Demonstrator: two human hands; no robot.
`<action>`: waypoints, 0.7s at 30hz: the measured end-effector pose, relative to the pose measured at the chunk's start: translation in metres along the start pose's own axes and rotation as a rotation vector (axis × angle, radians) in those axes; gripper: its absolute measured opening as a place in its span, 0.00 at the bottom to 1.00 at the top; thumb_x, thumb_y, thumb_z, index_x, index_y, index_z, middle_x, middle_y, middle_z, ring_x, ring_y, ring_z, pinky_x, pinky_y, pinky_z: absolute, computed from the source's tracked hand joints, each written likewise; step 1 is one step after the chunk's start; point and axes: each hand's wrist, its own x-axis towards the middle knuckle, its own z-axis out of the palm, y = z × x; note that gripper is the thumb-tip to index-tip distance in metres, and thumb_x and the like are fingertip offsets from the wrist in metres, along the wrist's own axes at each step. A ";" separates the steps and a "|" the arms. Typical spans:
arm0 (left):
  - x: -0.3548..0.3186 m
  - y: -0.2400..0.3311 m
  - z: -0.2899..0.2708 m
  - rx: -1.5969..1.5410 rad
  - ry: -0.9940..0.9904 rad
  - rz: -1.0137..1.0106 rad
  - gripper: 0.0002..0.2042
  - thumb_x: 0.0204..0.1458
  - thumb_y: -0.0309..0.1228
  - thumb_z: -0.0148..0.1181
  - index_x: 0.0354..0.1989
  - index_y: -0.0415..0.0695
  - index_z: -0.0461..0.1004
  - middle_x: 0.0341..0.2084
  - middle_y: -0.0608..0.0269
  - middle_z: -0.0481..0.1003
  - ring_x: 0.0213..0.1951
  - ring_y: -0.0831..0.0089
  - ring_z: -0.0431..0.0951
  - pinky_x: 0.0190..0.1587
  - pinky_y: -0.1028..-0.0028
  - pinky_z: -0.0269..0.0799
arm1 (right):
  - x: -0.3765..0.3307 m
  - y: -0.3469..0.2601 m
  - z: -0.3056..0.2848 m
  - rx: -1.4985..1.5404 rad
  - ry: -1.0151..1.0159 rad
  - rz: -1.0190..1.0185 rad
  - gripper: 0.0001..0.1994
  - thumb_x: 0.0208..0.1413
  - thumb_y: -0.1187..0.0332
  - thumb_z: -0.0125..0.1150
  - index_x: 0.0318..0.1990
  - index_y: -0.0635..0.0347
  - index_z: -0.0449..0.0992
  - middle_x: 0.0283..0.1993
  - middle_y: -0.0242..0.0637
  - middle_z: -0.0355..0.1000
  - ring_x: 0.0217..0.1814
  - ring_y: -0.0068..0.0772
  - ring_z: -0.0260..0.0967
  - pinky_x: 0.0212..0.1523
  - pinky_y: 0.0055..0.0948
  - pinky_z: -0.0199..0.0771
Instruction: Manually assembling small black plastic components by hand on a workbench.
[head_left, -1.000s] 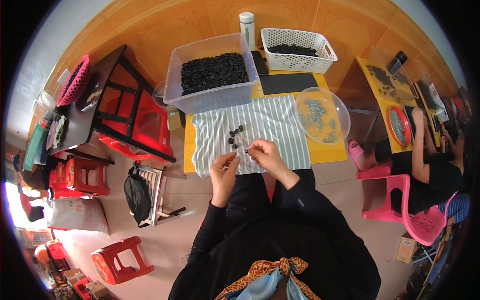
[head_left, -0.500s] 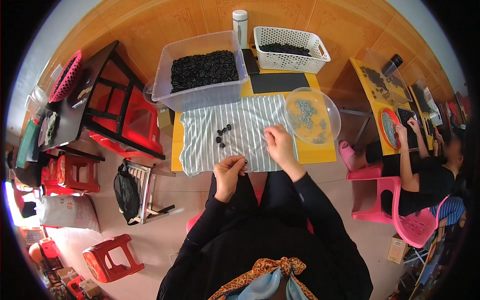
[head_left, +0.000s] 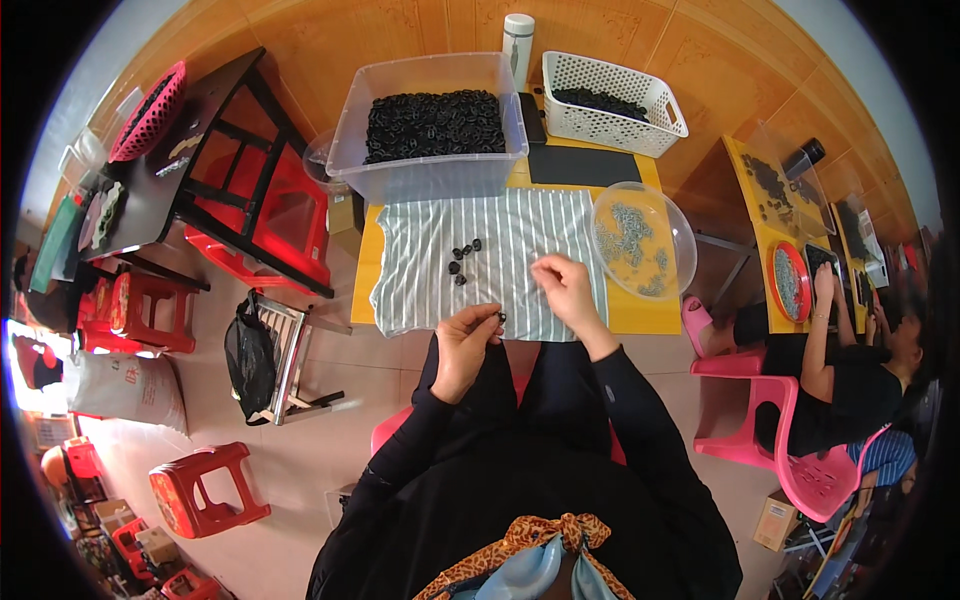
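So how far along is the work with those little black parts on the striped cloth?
Done: nothing clearly finished shows. In hand: the left hand pinches one small black part; the right hand rests on the striped cloth. Left: a few loose parts on the cloth and the clear bin, well filled.

Bright even daylight, soft shadows, sharp centre, fisheye-bent edges (black corners)

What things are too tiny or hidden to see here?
- Small black part in the left hand: head view, too small, fingers cover it.
- Right hand: fingertips pinched; anything between them is too small.
- Grey bits in the clear bowl: too small.
- Lap: hidden by dark sleeves.
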 end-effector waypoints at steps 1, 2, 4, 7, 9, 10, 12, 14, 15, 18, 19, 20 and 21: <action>0.000 0.000 0.000 0.042 -0.004 0.024 0.09 0.52 0.19 0.55 0.41 0.32 0.75 0.27 0.60 0.76 0.26 0.79 0.73 0.30 0.82 0.69 | -0.008 -0.018 -0.006 0.290 -0.123 0.180 0.03 0.47 0.79 0.59 0.31 0.64 0.77 0.29 0.34 0.70 0.29 0.25 0.67 0.30 0.22 0.66; 0.000 0.000 -0.001 0.085 -0.011 0.046 0.09 0.52 0.19 0.54 0.41 0.33 0.75 0.27 0.60 0.75 0.26 0.80 0.73 0.30 0.82 0.69 | -0.015 -0.032 -0.010 0.580 -0.240 0.364 0.04 0.48 0.80 0.60 0.32 0.65 0.78 0.29 0.31 0.71 0.28 0.19 0.66 0.31 0.18 0.65; 0.001 -0.001 -0.002 0.114 -0.043 0.069 0.09 0.52 0.18 0.54 0.41 0.33 0.75 0.28 0.62 0.75 0.27 0.80 0.73 0.30 0.82 0.69 | -0.029 -0.042 -0.013 0.642 -0.283 0.341 0.04 0.49 0.80 0.59 0.33 0.66 0.78 0.29 0.29 0.70 0.30 0.15 0.65 0.31 0.17 0.65; 0.000 -0.001 0.004 0.157 -0.078 0.094 0.09 0.52 0.18 0.54 0.42 0.34 0.75 0.28 0.63 0.74 0.28 0.81 0.73 0.30 0.82 0.69 | -0.037 -0.048 -0.013 0.739 -0.311 0.282 0.06 0.50 0.82 0.57 0.34 0.66 0.78 0.29 0.27 0.69 0.31 0.12 0.65 0.32 0.14 0.65; -0.001 -0.002 0.007 0.170 -0.078 0.095 0.09 0.52 0.18 0.54 0.41 0.34 0.75 0.28 0.64 0.73 0.28 0.81 0.73 0.30 0.82 0.69 | -0.041 -0.047 -0.013 0.722 -0.269 0.278 0.06 0.51 0.82 0.56 0.34 0.67 0.78 0.30 0.27 0.68 0.30 0.12 0.64 0.32 0.14 0.64; -0.002 -0.003 0.008 0.141 -0.076 0.081 0.10 0.51 0.18 0.54 0.42 0.34 0.75 0.29 0.63 0.73 0.28 0.81 0.73 0.30 0.82 0.69 | -0.042 -0.047 -0.013 0.722 -0.270 0.279 0.06 0.51 0.82 0.56 0.34 0.67 0.78 0.30 0.27 0.68 0.30 0.12 0.64 0.32 0.14 0.64; -0.004 -0.004 0.009 0.113 -0.072 0.066 0.11 0.51 0.18 0.54 0.44 0.34 0.74 0.29 0.63 0.74 0.29 0.80 0.73 0.31 0.82 0.69 | -0.044 -0.049 -0.013 0.588 -0.284 0.222 0.06 0.52 0.83 0.54 0.37 0.66 0.75 0.30 0.27 0.68 0.30 0.12 0.63 0.32 0.15 0.64; -0.005 -0.003 0.009 0.042 -0.082 0.028 0.13 0.51 0.17 0.54 0.46 0.34 0.73 0.29 0.64 0.74 0.29 0.80 0.73 0.31 0.82 0.69 | -0.044 -0.057 -0.013 0.603 -0.282 0.255 0.07 0.51 0.83 0.54 0.38 0.65 0.73 0.30 0.27 0.68 0.29 0.12 0.62 0.31 0.15 0.63; -0.005 -0.004 0.008 0.043 -0.080 0.027 0.13 0.51 0.17 0.54 0.46 0.34 0.73 0.29 0.64 0.74 0.29 0.80 0.73 0.31 0.82 0.69 | -0.045 -0.060 -0.012 0.617 -0.279 0.288 0.08 0.51 0.82 0.54 0.40 0.65 0.72 0.30 0.27 0.68 0.29 0.12 0.62 0.31 0.15 0.63; -0.004 -0.005 0.005 0.038 -0.102 0.024 0.14 0.51 0.17 0.54 0.48 0.33 0.71 0.30 0.65 0.74 0.30 0.81 0.73 0.31 0.82 0.69 | -0.044 -0.059 -0.011 0.623 -0.294 0.278 0.10 0.51 0.82 0.53 0.41 0.63 0.70 0.30 0.28 0.68 0.29 0.12 0.62 0.31 0.15 0.63; -0.005 -0.005 0.005 0.046 -0.110 0.030 0.14 0.51 0.17 0.54 0.48 0.33 0.71 0.30 0.65 0.74 0.30 0.81 0.73 0.31 0.82 0.69 | -0.043 -0.060 -0.011 0.623 -0.295 0.279 0.10 0.51 0.82 0.53 0.41 0.63 0.70 0.30 0.28 0.68 0.29 0.12 0.62 0.31 0.15 0.63; -0.006 -0.004 0.004 0.054 -0.117 0.035 0.14 0.51 0.17 0.54 0.48 0.33 0.71 0.30 0.65 0.74 0.30 0.81 0.73 0.31 0.83 0.69 | -0.043 -0.062 -0.012 0.585 -0.307 0.254 0.10 0.50 0.82 0.54 0.41 0.63 0.70 0.29 0.27 0.67 0.28 0.12 0.62 0.30 0.15 0.63; -0.006 -0.003 0.004 0.053 -0.115 0.035 0.14 0.51 0.17 0.54 0.48 0.33 0.71 0.30 0.65 0.74 0.30 0.81 0.73 0.31 0.83 0.69 | -0.042 -0.062 -0.012 0.547 -0.319 0.230 0.10 0.50 0.82 0.54 0.40 0.63 0.70 0.29 0.27 0.67 0.28 0.12 0.62 0.30 0.15 0.63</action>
